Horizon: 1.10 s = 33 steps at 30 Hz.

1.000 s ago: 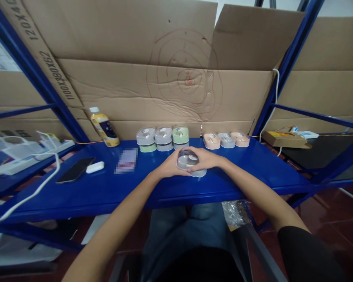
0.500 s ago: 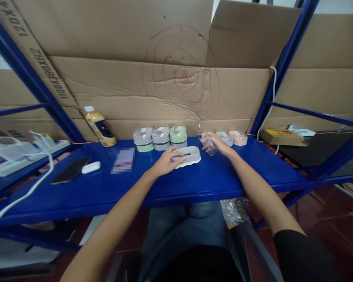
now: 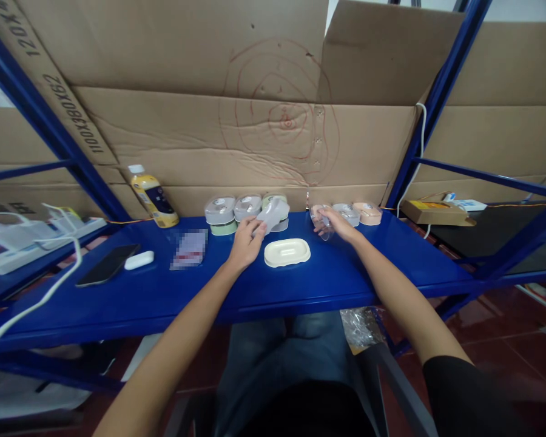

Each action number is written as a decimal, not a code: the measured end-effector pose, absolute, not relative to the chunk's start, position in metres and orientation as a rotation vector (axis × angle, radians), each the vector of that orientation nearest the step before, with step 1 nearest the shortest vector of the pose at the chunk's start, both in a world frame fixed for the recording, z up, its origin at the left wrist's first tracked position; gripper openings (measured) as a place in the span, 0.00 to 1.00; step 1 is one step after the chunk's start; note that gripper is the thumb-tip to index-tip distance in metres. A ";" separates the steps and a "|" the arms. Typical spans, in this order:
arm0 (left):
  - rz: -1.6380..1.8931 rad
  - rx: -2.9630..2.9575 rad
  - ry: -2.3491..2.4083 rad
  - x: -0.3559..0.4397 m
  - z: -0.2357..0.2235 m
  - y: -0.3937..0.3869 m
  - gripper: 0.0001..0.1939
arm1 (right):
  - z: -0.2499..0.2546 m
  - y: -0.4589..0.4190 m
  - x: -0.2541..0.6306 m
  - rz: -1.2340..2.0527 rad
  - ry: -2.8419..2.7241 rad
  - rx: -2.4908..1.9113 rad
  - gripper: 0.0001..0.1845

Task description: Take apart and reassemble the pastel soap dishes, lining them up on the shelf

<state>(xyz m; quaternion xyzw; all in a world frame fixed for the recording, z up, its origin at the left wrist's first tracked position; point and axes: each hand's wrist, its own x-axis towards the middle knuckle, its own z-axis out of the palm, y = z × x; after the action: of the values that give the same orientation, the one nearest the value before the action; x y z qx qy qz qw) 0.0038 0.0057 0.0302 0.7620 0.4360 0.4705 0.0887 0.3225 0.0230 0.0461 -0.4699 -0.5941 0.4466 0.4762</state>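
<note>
Left fingers (image 3: 253,233) off dish (image 3: 286,252), pinch frosted piece (image 3: 273,213); right fingers (image 3: 331,217) curl clear piece (image 3: 322,230).

Seen below the blue steel shelf (image 3: 327,276): my black short-sleeved top (image 3: 309,416), its right sleeve (image 3: 466,394) plain and ending above the elbow, and my faded blue-grey jeans (image 3: 259,358), creased across the knees. Both forearms (image 3: 400,309) are bare past the sleeves; no strap or band on either.

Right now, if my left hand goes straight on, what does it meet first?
Probably the plastic box with pale green lid, behind the translucent grey piece your left hand holds; depth is unclear.
</note>
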 end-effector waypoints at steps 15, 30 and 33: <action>0.923 2.447 0.972 0.024 0.017 -0.013 0.43 | 0.065 -0.013 0.305 0.522 -2.401 -0.755 0.45; 0.871 2.325 0.907 0.029 0.003 -0.006 0.64 | 0.051 -0.028 0.274 0.337 -2.593 -0.917 0.50; 0.860 2.325 0.918 0.027 0.003 -0.005 0.62 | 0.047 -0.033 0.281 0.354 -2.557 -1.033 0.57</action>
<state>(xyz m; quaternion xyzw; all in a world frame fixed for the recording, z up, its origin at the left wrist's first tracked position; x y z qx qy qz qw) 0.0268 -0.0051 0.0035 0.8523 0.3365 0.3153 0.2467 0.2814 -0.0329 0.0468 -0.3655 -0.9047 0.1253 0.1797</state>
